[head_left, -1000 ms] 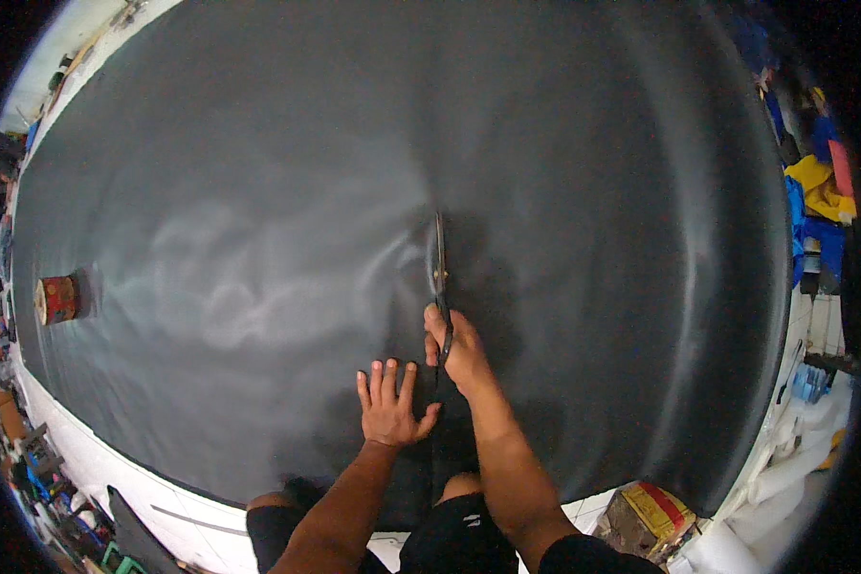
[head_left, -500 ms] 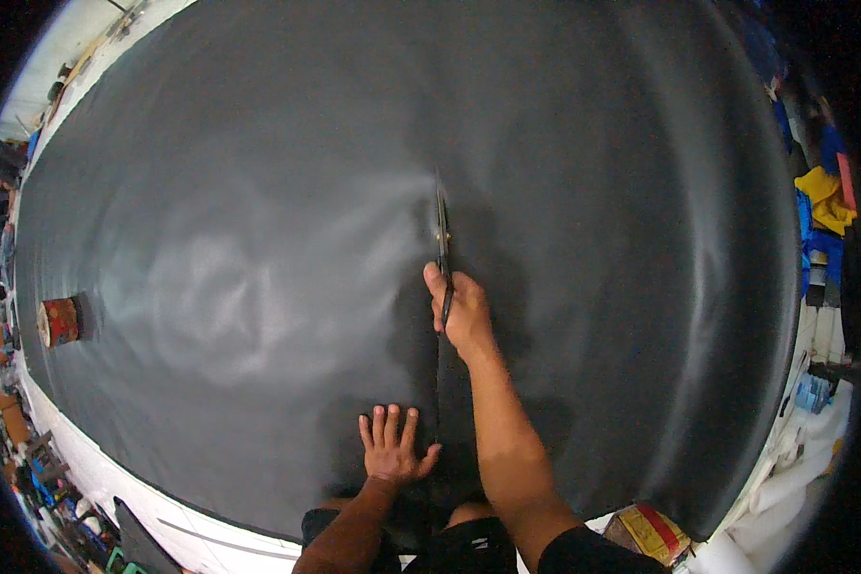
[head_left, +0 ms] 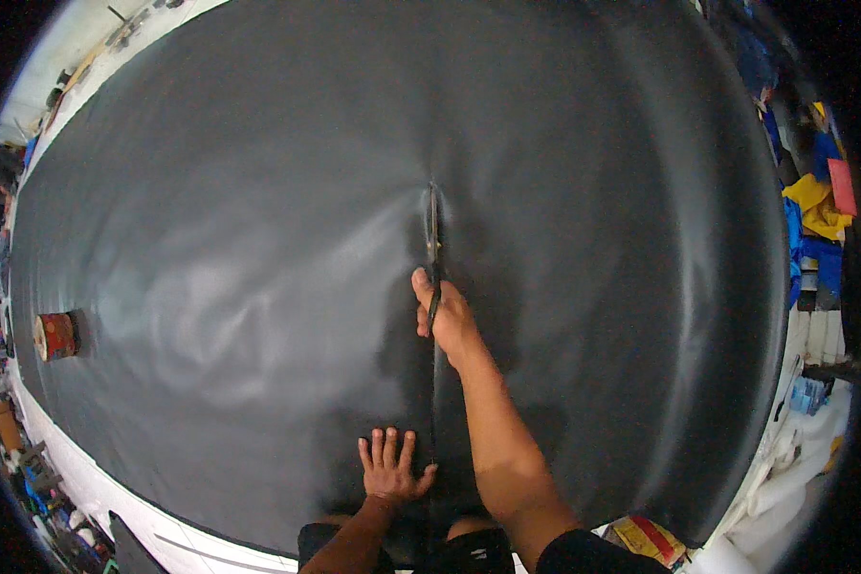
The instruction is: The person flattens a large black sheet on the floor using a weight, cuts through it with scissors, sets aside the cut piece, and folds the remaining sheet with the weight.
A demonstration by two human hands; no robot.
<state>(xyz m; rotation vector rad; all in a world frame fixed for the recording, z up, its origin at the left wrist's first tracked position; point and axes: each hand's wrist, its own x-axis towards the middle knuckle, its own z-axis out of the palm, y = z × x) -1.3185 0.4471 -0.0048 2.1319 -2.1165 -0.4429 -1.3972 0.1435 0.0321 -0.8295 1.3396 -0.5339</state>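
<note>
A large black sheet (head_left: 258,153), smooth and slightly glossy, is spread out in front of me. My right hand (head_left: 452,320) is closed round the handles of a pair of scissors (head_left: 433,225), whose blades point away from me at the sheet. From the scissors back toward my body runs a straight slit (head_left: 432,411) in the sheet. Left of that slit, close to me, my left hand (head_left: 392,475) lies flat with its fingers spread, pressing on the sheet. Small creases fan out around the blade tips.
A red cylindrical container (head_left: 57,336) stands on the sheet at the far left. Near my right side is a yellow and red package (head_left: 646,538). White rolls (head_left: 784,493) and yellow cloth (head_left: 818,206) lie beyond the right edge. Clutter lines the left side.
The whole view has shifted a little, so most things sit slightly lower. Creases by the scissors' tips show more strongly. My left hand stays flat on the sheet.
</note>
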